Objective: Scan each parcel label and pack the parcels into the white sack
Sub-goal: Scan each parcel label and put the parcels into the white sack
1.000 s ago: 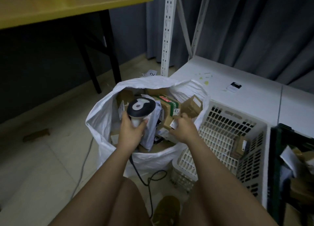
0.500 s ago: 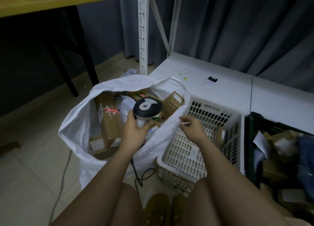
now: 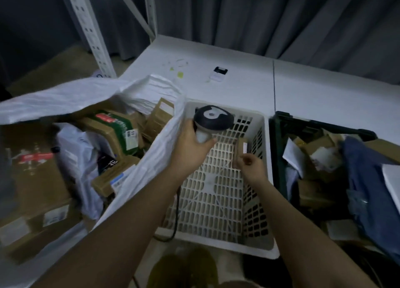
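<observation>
Hands over the white basket

Left hand (image 3: 190,146) of mine grips the black-headed barcode scanner with its pale handle (image 3: 211,122) above the white perforated plastic basket (image 3: 216,192). My right hand (image 3: 251,164) reaches with loosely curled fingers just beside the small brown cardboard parcel with a white label (image 3: 241,146) lying in that basket; I cannot tell whether they touch it. Left of the basket, the open white woven sack (image 3: 149,164) holds many cardboard parcels (image 3: 112,132). A dark green crate (image 3: 279,140) of parcels stands to the right
</observation>
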